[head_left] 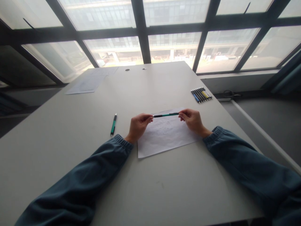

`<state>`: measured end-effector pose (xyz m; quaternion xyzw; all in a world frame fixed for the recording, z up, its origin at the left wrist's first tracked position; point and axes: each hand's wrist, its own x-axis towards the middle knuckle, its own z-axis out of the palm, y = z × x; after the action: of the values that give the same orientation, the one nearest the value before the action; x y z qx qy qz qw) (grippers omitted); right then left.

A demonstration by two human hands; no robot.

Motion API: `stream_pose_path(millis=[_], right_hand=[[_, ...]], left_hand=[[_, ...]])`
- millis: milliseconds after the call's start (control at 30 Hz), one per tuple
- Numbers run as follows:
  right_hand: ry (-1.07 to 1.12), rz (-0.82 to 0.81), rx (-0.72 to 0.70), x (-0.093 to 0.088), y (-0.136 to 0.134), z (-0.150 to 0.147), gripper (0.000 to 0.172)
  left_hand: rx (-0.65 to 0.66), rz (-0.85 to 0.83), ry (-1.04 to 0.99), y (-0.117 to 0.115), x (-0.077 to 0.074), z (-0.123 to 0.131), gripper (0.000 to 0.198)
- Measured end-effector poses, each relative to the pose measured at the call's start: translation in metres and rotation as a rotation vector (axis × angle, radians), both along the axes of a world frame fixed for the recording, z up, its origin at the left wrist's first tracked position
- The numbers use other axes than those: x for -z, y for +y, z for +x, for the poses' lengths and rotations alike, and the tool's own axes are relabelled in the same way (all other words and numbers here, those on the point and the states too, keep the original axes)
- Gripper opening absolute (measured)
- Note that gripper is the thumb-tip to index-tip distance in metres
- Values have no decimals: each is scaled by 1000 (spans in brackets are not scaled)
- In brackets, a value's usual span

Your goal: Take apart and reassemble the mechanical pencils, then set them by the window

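A green and black pen (pixel 166 115) is held level between my two hands, above a sheet of paper (pixel 162 142) with faint marks on it. My left hand (pixel 139 125) pinches its black tip end. At the other end, by the clip, my right hand (pixel 192 120) has thumb and fingers closed on it. A second green pen (pixel 113 124) with black ends lies on the table to the left of my left hand.
Several pens (pixel 201 95), mostly black with some blue and yellow, lie side by side near the right edge of the white table (pixel 155 194). More papers (pixel 86 81) rest at the far left. Framed windows (pixel 174 47) stand behind the table.
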<state>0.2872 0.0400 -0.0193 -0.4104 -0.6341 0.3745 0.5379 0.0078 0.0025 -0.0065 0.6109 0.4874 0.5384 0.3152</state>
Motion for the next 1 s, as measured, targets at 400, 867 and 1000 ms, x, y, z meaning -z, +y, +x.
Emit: stream_pose_path(millis=[400,867,1000], right_hand=[[-94,47,25,-3,-2,1,31],[-147,81,39,-3,-3,1,27],[-156,87,28,-2,-3,2,26]], left_hand=[[-7,7,31,-1,-1,0,29],[-9,33,83,1,3,-4,28],[-12,32,74,1,4,-4,27]])
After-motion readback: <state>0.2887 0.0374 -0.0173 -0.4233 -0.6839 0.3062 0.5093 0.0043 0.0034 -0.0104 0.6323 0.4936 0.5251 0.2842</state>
